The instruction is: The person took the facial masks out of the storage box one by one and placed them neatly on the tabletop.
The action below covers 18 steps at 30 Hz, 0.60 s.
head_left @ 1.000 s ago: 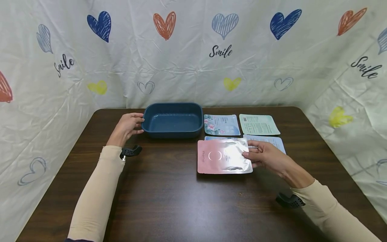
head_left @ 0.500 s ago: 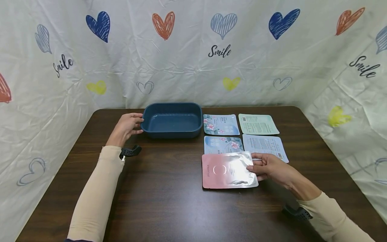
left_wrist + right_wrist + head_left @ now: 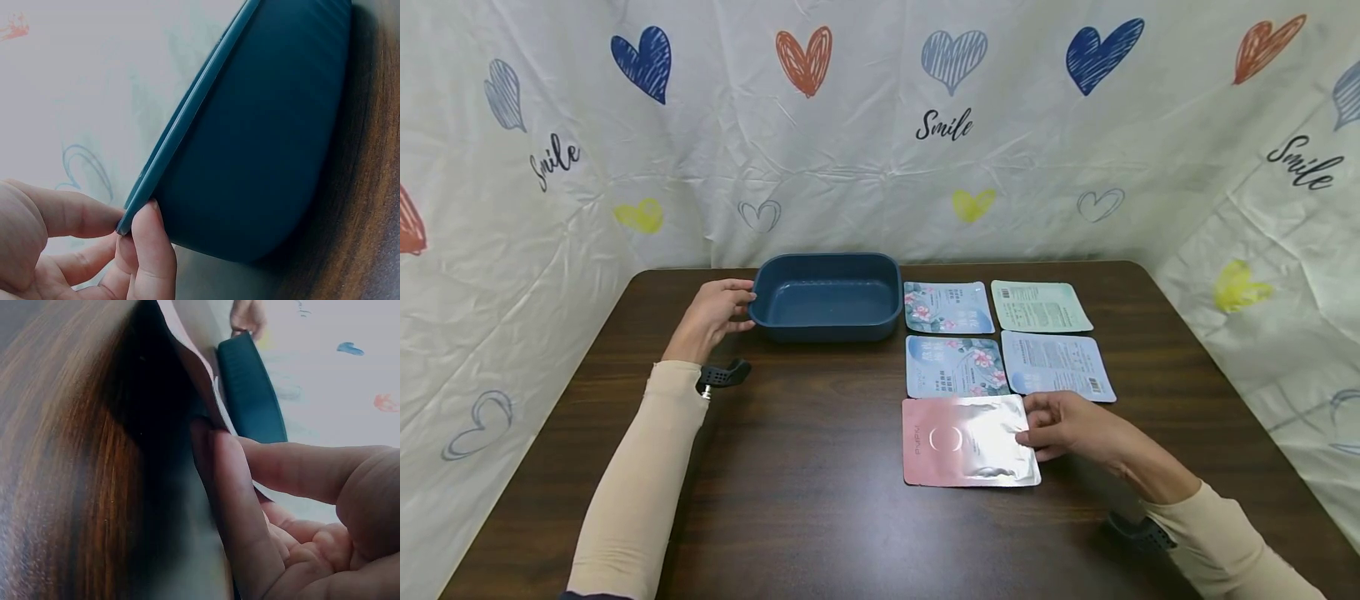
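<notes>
My right hand (image 3: 1078, 435) pinches the right edge of a pink and silver face mask packet (image 3: 943, 454). In the right wrist view the packet (image 3: 194, 359) is edge-on between thumb and fingers, just above the table. At the back left, my left hand (image 3: 709, 318) holds the left rim of a dark blue plastic bin (image 3: 827, 333). The left wrist view has thumb and fingers pinching the corner of that rim (image 3: 181, 128). Beyond the pink packet lie two blue floral packets, the nearer one (image 3: 955, 367) almost touching its far edge and the other (image 3: 947, 308) behind it.
A pale green packet (image 3: 1041, 307) and a light blue packet with printed text (image 3: 1058, 365) lie to the right of the floral ones. The dark wooden table (image 3: 790, 500) ends against a white cloth (image 3: 850, 183) with printed hearts.
My right hand has brought the pink packet toward me and lower, uncovering the nearer floral packet and the light blue one. The left hand and bin stay put.
</notes>
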Motion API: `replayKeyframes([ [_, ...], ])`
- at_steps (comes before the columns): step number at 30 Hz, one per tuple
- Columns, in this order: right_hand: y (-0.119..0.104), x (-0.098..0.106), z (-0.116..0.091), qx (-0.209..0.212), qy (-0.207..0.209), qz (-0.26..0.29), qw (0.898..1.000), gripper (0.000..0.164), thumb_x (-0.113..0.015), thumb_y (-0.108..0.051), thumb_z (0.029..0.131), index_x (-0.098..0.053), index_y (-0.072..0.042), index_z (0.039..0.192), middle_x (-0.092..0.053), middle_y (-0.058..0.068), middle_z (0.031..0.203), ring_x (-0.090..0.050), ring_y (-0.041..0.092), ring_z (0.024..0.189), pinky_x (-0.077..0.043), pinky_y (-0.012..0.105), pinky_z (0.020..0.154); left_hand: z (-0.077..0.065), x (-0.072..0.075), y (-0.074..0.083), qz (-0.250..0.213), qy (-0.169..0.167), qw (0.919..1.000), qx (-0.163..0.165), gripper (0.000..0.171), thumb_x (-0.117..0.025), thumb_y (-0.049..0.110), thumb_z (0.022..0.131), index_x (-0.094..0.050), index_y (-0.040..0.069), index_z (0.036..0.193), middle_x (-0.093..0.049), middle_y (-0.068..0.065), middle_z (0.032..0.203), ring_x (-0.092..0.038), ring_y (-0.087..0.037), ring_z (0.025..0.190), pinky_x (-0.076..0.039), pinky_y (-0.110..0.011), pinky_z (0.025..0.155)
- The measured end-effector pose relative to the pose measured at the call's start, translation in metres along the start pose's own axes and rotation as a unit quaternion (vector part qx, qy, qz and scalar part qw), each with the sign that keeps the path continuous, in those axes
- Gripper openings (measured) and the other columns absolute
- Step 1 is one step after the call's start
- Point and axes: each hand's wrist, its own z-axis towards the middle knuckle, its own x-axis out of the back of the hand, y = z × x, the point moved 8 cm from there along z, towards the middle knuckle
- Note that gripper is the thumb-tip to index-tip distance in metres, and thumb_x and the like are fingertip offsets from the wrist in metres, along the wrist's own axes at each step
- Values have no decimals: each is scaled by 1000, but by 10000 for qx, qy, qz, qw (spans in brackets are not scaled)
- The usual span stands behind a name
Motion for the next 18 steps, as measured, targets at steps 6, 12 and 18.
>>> replayKeyframes([
  [6,1,1,0,-36,22,-315,9995,41,-74,-13,93,-53,9,121,-70,7,89,-66,15,78,-63,33,71,1,0,0,-5,-4,10000,23,41,-54,13,105,-52,4,145,-57,-10,119,-62,-16,89,-61,-27,72],
  [12,-6,11,-7,-217,496,-1390,9888,40,-69,-25,97,-59,6,120,-72,9,84,-72,24,76,-61,37,68,0,1,1,3,-37,10000,14,41,-54,13,105,-52,4,144,-57,-10,117,-62,-15,88,-61,-26,71],
  [18,-25,19,-10,-94,696,-1987,9775,38,-65,-33,100,-63,1,116,-73,8,84,-73,22,76,-61,37,67,1,1,1,-3,16,10000,48,39,-55,13,105,-53,5,143,-57,-10,118,-62,-16,89,-61,-27,72],
])
